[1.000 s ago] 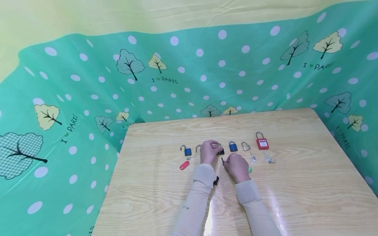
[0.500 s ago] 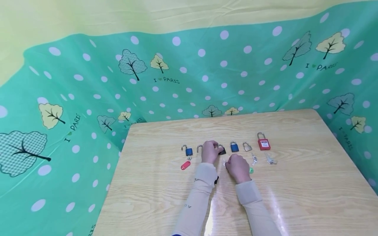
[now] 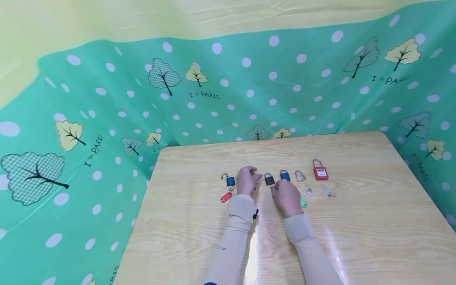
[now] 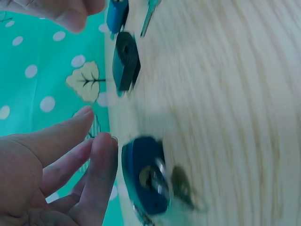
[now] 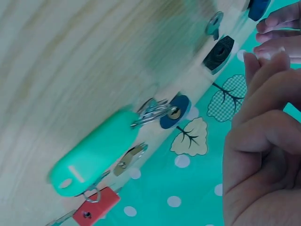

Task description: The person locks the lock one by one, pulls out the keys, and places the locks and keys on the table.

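My left hand (image 3: 246, 181) hovers just left of a black padlock (image 3: 269, 179), with thumb and fingers apart in the left wrist view and nothing between them. Beneath those fingers, a blue padlock (image 4: 146, 174) has a key in its keyhole. My right hand (image 3: 286, 196) is just below another blue padlock (image 3: 285, 175). Its fingers (image 5: 263, 92) are loosely bent and no object shows in them in the right wrist view. A small key (image 5: 215, 24) lies on the table in front of the black padlock.
To the right stand a silver padlock (image 3: 300, 176) and a red padlock (image 3: 320, 173), with small keys (image 3: 328, 191) in front. A green key tag (image 5: 94, 155) is near my right hand. A red key tag (image 3: 226, 197) lies left. Patterned cloth (image 3: 221, 95) hangs behind the wooden table (image 3: 178, 221).
My left hand has let go of the black padlock and moved left. My right hand held a key earlier, released it and shifted slightly up toward the row of padlocks.
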Motion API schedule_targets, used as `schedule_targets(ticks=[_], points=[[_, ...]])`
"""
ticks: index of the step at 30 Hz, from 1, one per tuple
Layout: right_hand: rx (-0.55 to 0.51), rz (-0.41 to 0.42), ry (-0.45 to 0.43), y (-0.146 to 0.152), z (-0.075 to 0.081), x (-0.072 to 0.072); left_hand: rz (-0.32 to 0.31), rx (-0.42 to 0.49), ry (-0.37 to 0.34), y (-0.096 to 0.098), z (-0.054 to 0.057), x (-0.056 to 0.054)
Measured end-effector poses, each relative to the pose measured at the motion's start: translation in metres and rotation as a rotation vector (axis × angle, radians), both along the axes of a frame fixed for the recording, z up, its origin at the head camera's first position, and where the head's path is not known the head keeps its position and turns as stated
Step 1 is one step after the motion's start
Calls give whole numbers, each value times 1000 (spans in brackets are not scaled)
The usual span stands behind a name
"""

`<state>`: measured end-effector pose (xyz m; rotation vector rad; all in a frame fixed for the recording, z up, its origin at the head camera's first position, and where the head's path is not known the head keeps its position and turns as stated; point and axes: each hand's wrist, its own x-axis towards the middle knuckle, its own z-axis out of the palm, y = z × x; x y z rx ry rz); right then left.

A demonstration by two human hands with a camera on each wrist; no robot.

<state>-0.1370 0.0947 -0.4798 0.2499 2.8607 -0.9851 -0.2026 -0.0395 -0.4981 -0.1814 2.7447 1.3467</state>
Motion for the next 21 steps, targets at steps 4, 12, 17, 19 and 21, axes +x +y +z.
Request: schedule_targets(ticks=[4, 12, 17, 19, 21], points=[[13, 11, 35, -7, 3, -5, 27, 2, 16, -11, 3, 1], [3, 51, 32, -23, 3, -12, 46, -48, 2, -33, 6, 2], [8, 68, 33, -35, -2, -16, 50, -41, 1, -43, 4, 3], [11, 72, 26, -39, -5, -18, 43, -40, 0, -47, 2, 5], [12, 83, 19, -43, -8, -19, 35, -45, -7, -49, -1, 6]])
